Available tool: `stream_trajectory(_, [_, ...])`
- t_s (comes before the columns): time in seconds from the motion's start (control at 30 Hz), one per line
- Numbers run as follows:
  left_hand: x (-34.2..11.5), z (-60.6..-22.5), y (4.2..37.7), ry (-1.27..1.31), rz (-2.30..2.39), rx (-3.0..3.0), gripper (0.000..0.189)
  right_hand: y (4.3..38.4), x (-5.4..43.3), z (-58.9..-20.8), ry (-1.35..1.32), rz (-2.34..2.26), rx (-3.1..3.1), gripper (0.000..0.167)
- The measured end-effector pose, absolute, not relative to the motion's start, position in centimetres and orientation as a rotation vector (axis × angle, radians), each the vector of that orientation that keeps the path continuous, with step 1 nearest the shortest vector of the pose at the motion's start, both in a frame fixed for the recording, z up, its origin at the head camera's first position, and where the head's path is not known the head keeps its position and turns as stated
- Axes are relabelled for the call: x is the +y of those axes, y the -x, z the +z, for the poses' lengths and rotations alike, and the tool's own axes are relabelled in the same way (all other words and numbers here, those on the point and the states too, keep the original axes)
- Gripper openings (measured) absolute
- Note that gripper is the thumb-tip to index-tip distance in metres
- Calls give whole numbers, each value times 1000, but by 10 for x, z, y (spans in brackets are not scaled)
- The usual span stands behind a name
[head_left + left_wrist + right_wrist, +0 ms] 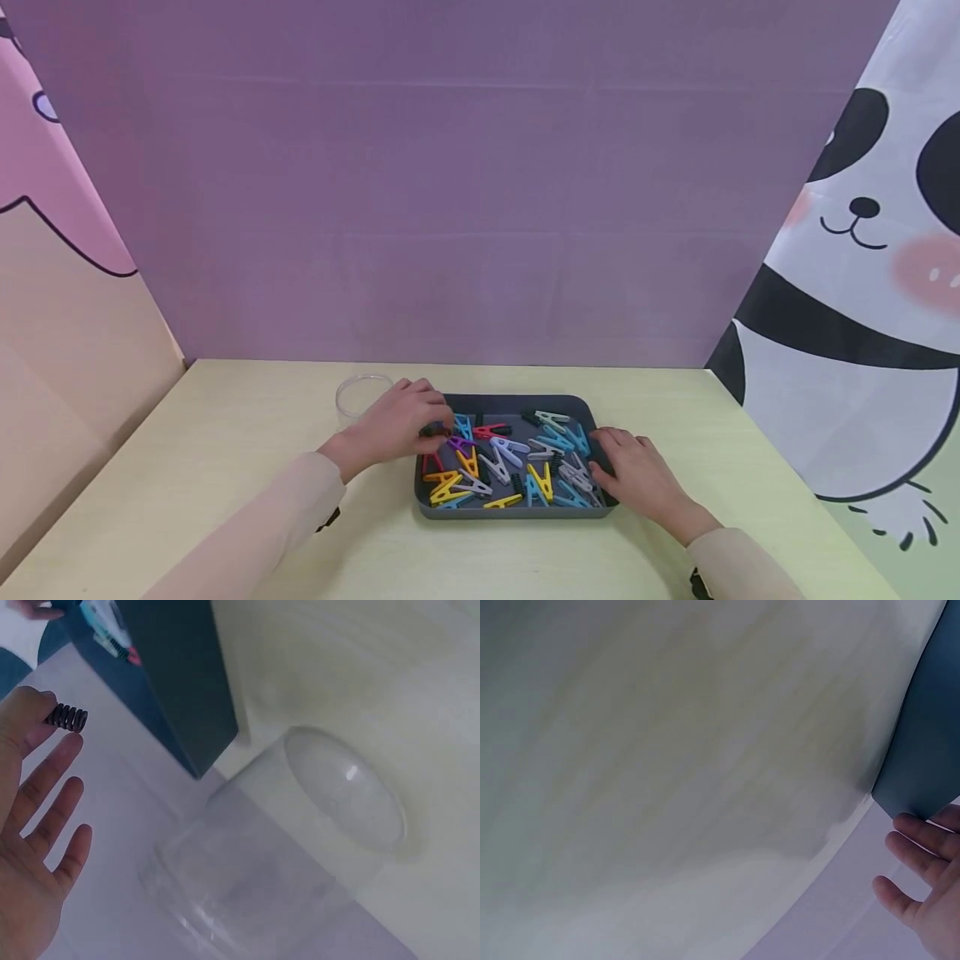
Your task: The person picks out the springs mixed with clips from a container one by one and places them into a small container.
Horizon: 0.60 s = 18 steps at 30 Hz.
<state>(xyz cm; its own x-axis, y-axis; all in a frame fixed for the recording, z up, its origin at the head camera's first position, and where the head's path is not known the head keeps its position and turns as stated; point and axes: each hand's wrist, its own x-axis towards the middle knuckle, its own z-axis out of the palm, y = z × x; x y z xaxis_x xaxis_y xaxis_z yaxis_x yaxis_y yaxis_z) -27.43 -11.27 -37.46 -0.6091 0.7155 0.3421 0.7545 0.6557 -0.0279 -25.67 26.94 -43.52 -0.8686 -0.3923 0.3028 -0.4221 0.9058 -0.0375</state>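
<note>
A dark coil spring is pinched between the thumb and index finger of my left hand, which is over the left side of a grey tray. Its other fingers are spread in the left wrist view. Inside the tray lie several colourful plastic clothespins, mixed with black springs. My right hand rests at the tray's right rim with relaxed fingers and holds nothing loose. Just left of the tray, partly behind my left hand, stands a clear plastic cup.
The tray and cup are on a pale wooden table. A purple backdrop rises along its far edge. Cartoon-printed panels flank it, with a panda on the right.
</note>
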Motion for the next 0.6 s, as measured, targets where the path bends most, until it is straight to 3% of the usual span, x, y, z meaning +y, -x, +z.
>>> stream_trajectory(0.6, [-160,-349,283,973,-352,-2496,9,256,269,-435,-602,160,-2786,38])
